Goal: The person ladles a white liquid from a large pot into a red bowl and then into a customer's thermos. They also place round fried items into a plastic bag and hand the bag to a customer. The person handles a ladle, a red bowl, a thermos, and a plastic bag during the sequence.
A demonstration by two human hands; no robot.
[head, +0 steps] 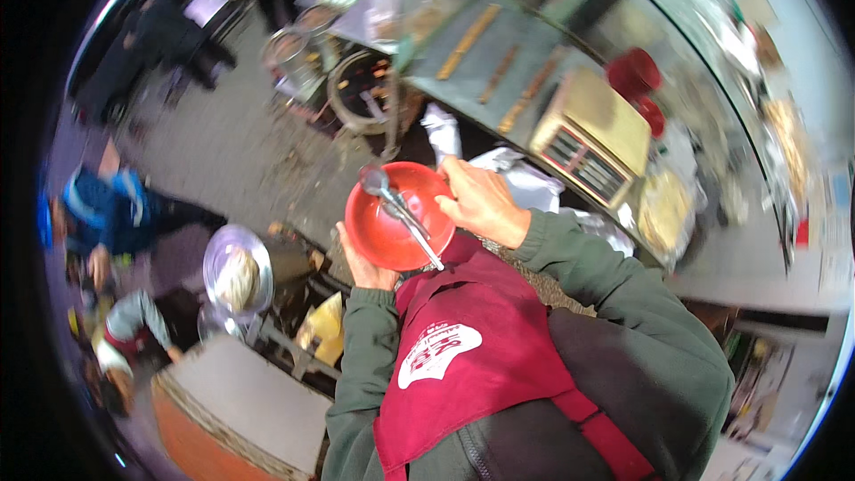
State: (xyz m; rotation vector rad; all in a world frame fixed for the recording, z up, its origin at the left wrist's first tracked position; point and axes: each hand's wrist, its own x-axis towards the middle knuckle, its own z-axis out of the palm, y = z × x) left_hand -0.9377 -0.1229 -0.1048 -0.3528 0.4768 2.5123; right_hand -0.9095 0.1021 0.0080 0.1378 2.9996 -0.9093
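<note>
A red bowl [364,234] is held in front of the red apron, between my two hands. My left hand [366,266] supports it from beneath at its lower left side. At the upper right rim, my right hand [484,204] grips the bowl with thumb and fingers. A metal spoon or small ladle [375,180] lies across the bowl, its handle reaching over the near rim, and a second utensil seems to lie beside it. The bottom of the bowl shows only partly under the utensils.
Right of the bowl, a counter [461,97] bears long sticks and a cream weighing scale [591,127]. A round metal vessel [340,90] with glowing pieces stands beyond. At left are a metal basin [264,254], a pale-topped box [247,394] and several people.
</note>
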